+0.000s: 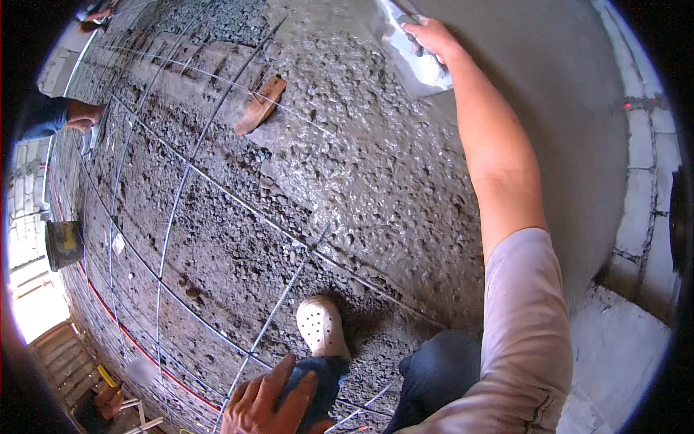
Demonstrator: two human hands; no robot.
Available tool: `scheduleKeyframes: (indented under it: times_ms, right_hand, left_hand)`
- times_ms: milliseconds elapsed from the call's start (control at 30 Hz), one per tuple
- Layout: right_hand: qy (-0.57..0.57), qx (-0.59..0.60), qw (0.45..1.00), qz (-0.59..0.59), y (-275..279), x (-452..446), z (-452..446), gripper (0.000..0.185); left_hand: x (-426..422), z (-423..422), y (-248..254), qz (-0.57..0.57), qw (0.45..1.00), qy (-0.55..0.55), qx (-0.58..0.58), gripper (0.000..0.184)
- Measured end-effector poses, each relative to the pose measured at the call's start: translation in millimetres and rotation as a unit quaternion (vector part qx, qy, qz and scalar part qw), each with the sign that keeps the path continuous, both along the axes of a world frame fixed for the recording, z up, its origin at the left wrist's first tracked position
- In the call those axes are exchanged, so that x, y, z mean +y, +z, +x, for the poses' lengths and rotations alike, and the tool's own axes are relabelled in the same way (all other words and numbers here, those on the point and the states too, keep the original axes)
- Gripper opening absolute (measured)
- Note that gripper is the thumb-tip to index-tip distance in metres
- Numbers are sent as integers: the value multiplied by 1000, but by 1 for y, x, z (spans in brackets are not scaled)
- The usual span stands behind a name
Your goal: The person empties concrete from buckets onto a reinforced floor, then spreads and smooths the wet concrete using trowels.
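My right hand (434,40) is closed on the handle of a steel finishing trowel (413,72), with the arm stretched far forward. The trowel's blade lies on wet concrete, where rough, pebbly concrete (376,166) meets a smooth grey surface (549,94) on the right. Near the bottom edge, my left hand (271,401) hovers over or rests on my leg; contact is unclear. Its fingers are spread and nothing shows in them. My foot in a white clog (322,327) stands on gravel between steel bars.
Steel rebar (224,189) crosses the gravel in a grid. A wood piece (262,106) lies by a stretched string. A dark bucket (63,244) stands left. Another person's leg (54,117) and a person's hand (108,401) show at left. A block wall (640,137) borders the right.
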State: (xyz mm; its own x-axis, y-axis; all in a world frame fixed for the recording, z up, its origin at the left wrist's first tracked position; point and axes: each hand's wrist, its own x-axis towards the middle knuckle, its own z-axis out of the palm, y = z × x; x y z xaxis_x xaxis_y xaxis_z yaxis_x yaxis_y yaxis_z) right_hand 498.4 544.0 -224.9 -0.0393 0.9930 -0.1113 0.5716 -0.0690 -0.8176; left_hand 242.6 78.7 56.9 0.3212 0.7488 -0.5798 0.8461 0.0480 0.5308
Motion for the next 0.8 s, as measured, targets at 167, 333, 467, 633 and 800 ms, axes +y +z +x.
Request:
scheduleKeyframes:
  times_ms: [167, 333, 467, 633, 800]
  right_hand:
    - [145, 58, 982, -104, 5, -39, 16, 44]
    - [227, 17, 960, -163, 37, -146, 24, 45]
    - [170, 6, 975, -145, 83, -254, 41, 50]
    - [-28, 11, 983, -179, 140, -379, 103, 50]
    - [-205, 169, 942, -207, 147, -479, 200, 36]
  left_hand:
    - [8, 11, -22, -35, 994, -102, 16, 54]
    - [9, 29, -61, -5, 995, -104, 12, 50]
    - [-12, 48, -93, -99, 977, -174, 80, 52]
    - [-55, 97, -102, -77, 966, -216, 120, 47]
    - [-109, 143, -60, -13, 968, -247, 54, 42]
